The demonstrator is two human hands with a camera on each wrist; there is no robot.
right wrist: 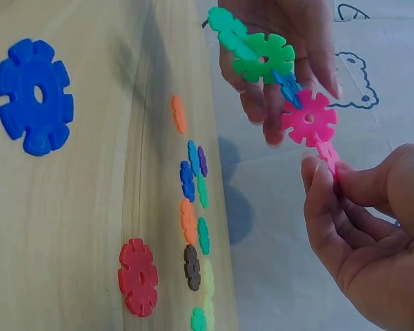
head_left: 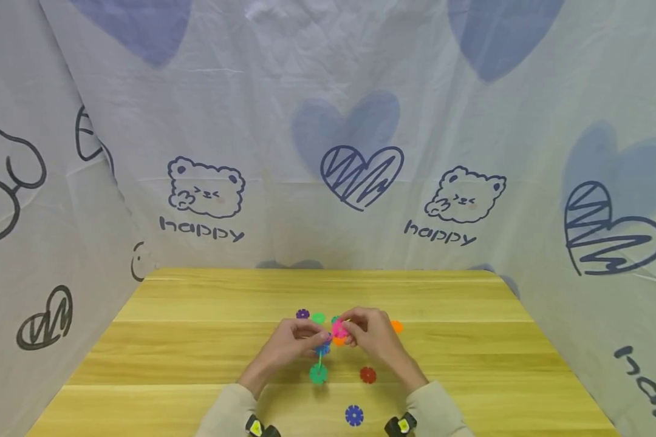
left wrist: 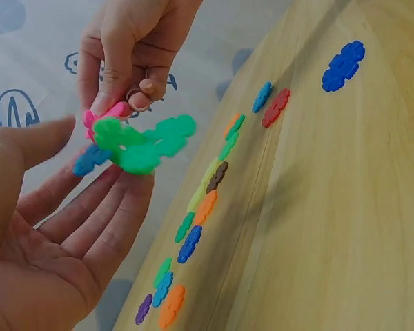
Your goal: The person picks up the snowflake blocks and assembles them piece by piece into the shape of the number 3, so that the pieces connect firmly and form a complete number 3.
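Observation:
A short chain of interlocked notched plastic discs hangs in the air between the two hands. In the right wrist view it runs from a teal disc [right wrist: 223, 25] through a green disc [right wrist: 274, 54], a blue disc [right wrist: 288, 89] and a pink disc [right wrist: 314, 128] to a second pink disc [right wrist: 327, 153]. My right hand [head_left: 377, 334] pinches that end pink disc between thumb and fingertips. The left hand [left wrist: 55, 262] lies spread behind the chain, thumb apart from it, fingertips close against the green and blue discs; whether they touch is unclear.
On the wooden table [head_left: 197, 364] lie a dark blue disc [head_left: 354, 408] and a red disc [head_left: 368, 371] near the front. Several more discs, among them purple [head_left: 303, 314] and orange [head_left: 396, 326], form a scattered row farther back. Printed cloth [head_left: 284, 73] hangs around the table.

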